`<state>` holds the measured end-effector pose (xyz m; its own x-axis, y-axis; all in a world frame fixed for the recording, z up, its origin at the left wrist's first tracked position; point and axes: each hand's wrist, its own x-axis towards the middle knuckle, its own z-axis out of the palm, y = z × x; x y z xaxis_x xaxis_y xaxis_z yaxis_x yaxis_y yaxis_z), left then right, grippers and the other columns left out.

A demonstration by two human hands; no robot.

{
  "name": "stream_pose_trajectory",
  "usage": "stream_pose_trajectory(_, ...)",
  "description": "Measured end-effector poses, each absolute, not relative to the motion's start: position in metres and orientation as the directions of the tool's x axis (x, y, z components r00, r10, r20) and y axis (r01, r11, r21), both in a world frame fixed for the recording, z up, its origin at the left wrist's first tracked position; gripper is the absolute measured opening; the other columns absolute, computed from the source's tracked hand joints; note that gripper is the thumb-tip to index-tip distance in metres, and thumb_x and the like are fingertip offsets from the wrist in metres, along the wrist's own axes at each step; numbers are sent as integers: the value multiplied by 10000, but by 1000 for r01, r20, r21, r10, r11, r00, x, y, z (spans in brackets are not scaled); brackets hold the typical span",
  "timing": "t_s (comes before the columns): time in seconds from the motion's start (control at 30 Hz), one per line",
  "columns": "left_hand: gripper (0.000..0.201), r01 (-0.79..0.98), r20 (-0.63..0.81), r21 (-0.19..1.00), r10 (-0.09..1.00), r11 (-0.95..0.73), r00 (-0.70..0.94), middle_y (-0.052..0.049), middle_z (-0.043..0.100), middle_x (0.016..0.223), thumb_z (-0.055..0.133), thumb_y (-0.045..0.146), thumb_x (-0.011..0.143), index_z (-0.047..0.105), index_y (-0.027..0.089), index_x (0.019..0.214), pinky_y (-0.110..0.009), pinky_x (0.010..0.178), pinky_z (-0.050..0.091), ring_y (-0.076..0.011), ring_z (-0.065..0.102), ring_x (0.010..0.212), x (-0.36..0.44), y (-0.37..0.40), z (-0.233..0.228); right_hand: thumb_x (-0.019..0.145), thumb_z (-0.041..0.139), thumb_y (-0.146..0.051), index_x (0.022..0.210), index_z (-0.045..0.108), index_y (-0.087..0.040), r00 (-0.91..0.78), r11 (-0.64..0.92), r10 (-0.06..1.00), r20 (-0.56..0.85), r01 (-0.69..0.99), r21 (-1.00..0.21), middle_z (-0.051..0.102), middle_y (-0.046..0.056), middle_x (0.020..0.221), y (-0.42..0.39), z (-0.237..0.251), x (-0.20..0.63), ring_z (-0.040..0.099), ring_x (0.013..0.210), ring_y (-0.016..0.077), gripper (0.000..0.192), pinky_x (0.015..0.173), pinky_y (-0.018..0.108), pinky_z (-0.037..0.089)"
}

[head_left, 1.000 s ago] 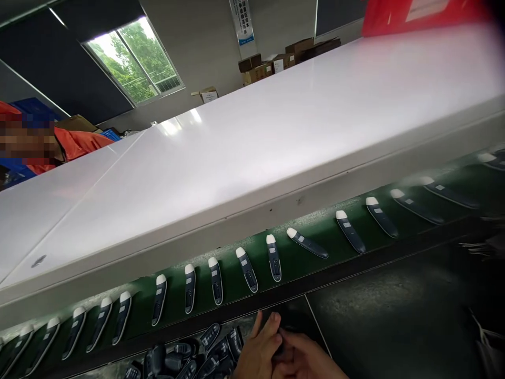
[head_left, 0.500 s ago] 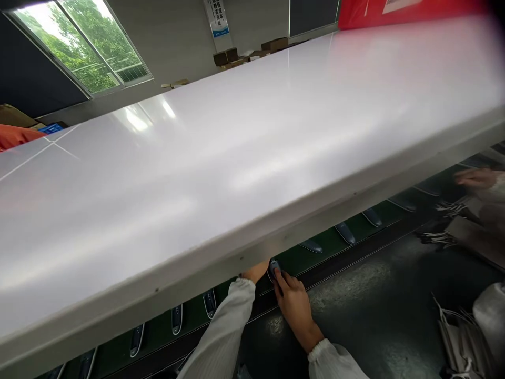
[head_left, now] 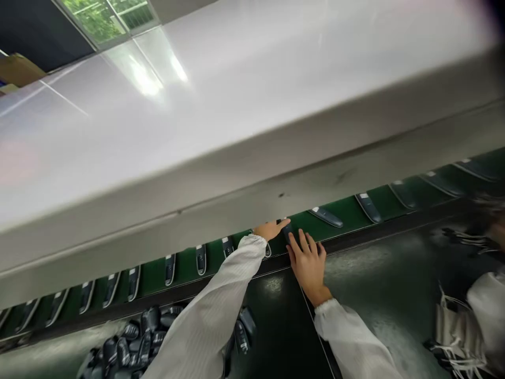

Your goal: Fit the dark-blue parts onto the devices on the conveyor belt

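Observation:
A dark, long plastic housing (head_left: 288, 231) lies on the green conveyor belt (head_left: 305, 223), between my two hands and partly hidden by them. My left hand (head_left: 272, 229) reaches in beside the white panel's lower edge. Its index finger points right across the housing's upper end, and its other fingers are mostly hidden. My right hand (head_left: 309, 263) is open, fingers spread, with the fingertips at the housing's lower right side. I cannot tell how firmly either hand touches it. A similar housing (head_left: 325, 216) lies tilted to the right on the belt.
A wide white panel (head_left: 221, 116) overhangs the belt. Several more housings (head_left: 201, 259) line the belt both ways. Small dark plastic parts (head_left: 134, 342) are heaped at lower left, and a few loose ones (head_left: 241, 334) lie between my arms. Bundled cables (head_left: 460, 326) and another person's blurred hand (head_left: 497, 231) are at right.
The view has tilted down, showing more belt and the heap of parts. My right hand has opened from its grip on a housing, and my left hand has come out further from under the panel.

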<state>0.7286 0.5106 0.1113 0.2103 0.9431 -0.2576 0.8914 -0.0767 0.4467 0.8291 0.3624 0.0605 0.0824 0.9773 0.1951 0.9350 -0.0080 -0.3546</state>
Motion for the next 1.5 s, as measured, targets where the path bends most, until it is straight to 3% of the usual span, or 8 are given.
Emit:
stream_pose_trajectory(0.13, 519, 899, -180, 437, 975, -38, 129, -119, 467, 1467, 501, 452, 945, 448, 236, 1414, -425, 1118, 354, -301, 363, 1395, 688, 491, 126, 1000, 464, -301, 1356, 553, -318, -352, 380, 922, 160, 752, -539, 607, 24, 1375, 282, 61, 771, 565, 1131, 252, 367, 946, 425, 370)
stream_pose_trajectory(0.2, 423, 874, -157, 485, 982, -17, 106, -101, 522, 1412, 455, 396, 970, 505, 231, 1357, -378, 1097, 393, -256, 454, 1335, 661, 471, 129, 971, 525, -369, 1312, 581, -354, -418, 423, 896, 153, 692, -584, 611, -7, 1370, 252, 55, 743, 552, 1161, 268, 346, 956, 443, 368)
stream_pose_trajectory(0.5, 287, 851, -117, 525, 991, 3, 69, -40, 593, 1310, 439, 339, 963, 601, 264, 1187, -335, 1097, 416, -187, 538, 1247, 606, 420, 108, 892, 497, -58, 1296, 609, -302, -306, 383, 923, 231, 774, -504, 665, 46, 1278, 248, 29, 768, 564, 1159, 282, 485, 1002, 490, 329)
stream_pose_trajectory(0.77, 588, 895, -258, 444, 963, 48, 76, -164, 494, 1413, 529, 499, 913, 427, 181, 1397, -384, 1054, 420, -299, 447, 1350, 693, 493, 98, 1018, 448, -247, 1254, 632, -136, 53, 109, 946, 320, 876, -469, 677, 154, 1217, 364, 36, 806, 610, 1085, 255, 319, 909, 402, 424)
stream_pose_trajectory(1.07, 376, 851, -281, 525, 937, -31, 208, -120, 609, 1258, 547, 459, 933, 581, 206, 1210, -388, 1011, 449, -260, 549, 1194, 718, 513, 84, 1031, 397, -265, 1293, 622, -124, 114, 68, 934, 339, 873, -483, 661, 164, 1269, 380, 10, 824, 646, 1128, 257, 374, 933, 379, 522)
stream_pose_trajectory(1.23, 349, 819, -228, 571, 948, -55, 222, -97, 584, 1282, 567, 412, 945, 591, 197, 1220, -446, 955, 509, -218, 594, 1097, 731, 508, 91, 1036, 383, -281, 1222, 665, -109, 74, 66, 951, 300, 899, -432, 683, 163, 1229, 397, 13, 840, 665, 1101, 260, 379, 1031, 416, 488)
stream_pose_trajectory(1.37, 417, 825, -148, 563, 975, -52, 163, -103, 550, 1337, 585, 408, 935, 546, 202, 1296, -475, 976, 501, -246, 573, 1158, 714, 497, 119, 1025, 405, -301, 1330, 581, -107, 127, 26, 943, 307, 893, -450, 576, 203, 1370, 387, 21, 839, 514, 1293, 367, 402, 1081, 607, 379)
stream_pose_trajectory(1.5, 461, 858, -55, 513, 997, -21, 57, -103, 478, 1444, 480, 430, 972, 459, 273, 1405, -463, 1098, 408, -277, 439, 1342, 642, 424, 144, 983, 438, -173, 1419, 491, -150, -254, 403, 903, 346, 776, -484, 502, 143, 1463, 328, 30, 789, 407, 1389, 296, 440, 1150, 513, 338)
